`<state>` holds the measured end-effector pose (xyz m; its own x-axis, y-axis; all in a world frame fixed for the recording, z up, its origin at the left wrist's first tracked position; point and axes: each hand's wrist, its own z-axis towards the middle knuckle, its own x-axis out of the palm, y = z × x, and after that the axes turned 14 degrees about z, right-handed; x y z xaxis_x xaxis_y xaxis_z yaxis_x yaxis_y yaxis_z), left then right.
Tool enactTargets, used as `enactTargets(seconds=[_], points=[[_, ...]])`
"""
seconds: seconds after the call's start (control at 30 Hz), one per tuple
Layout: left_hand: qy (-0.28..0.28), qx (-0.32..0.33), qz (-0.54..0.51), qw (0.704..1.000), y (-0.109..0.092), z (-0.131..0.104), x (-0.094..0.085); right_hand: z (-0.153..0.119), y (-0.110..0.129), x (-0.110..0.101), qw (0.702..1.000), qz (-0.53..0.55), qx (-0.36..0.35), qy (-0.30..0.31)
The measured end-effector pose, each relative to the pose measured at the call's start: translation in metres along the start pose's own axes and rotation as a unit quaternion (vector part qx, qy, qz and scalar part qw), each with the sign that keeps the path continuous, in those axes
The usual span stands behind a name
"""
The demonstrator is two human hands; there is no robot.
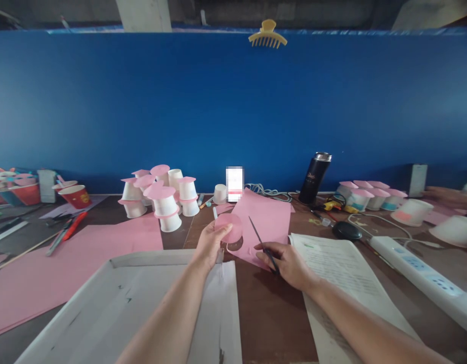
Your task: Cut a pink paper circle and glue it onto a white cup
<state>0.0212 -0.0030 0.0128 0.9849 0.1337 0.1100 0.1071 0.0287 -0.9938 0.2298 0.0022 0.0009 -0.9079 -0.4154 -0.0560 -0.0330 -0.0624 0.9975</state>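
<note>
Scissors (262, 243) are in the right hand (292, 266), with its fingers bent around the handle end, at the near right side of the cut pink sheet (267, 215). The left hand (209, 246) pinches a pink paper circle (231, 230) between its thumb and fingers. The circle is at the left near side of the cut pink sheet, with a round bite in the sheet's edge beside it. I can't tell if the blades touch any paper.

Left of the cut pink sheet are white cups (167, 209) with pink tops, some stacked up. A black bottle (315, 179) is behind it to the right. A page of writing (339, 278) lies to its near right. Much farther right are a white power strip (415, 268) and another person's hand (446, 194).
</note>
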Motion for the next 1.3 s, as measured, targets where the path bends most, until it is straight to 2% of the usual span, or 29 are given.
enactTargets(seconds=[0.13,0.33,0.57,0.9,1.17,1.3], points=[[-0.012,-0.003,0.003,1.000,0.000,0.000,0.000,0.000,-0.003,-0.002,1.000,0.001,-0.003,0.004],[-0.002,0.011,0.025,1.000,0.007,0.003,-0.003,0.002,-0.008,-0.004,1.000,-0.023,-0.010,-0.003],[-0.046,0.014,0.082,0.995,0.007,0.008,-0.004,0.002,-0.007,-0.003,1.000,-0.019,-0.002,-0.006],[-0.019,0.014,0.002,1.000,0.005,0.005,-0.002,-0.001,0.004,0.000,0.996,0.075,0.039,0.041],[-0.002,0.002,0.003,1.000,0.003,0.003,0.001,-0.003,0.010,0.000,0.995,0.063,0.048,0.053],[0.002,-0.003,0.005,1.000,0.001,0.001,0.002,-0.004,0.011,0.000,0.997,0.048,0.051,0.040]])
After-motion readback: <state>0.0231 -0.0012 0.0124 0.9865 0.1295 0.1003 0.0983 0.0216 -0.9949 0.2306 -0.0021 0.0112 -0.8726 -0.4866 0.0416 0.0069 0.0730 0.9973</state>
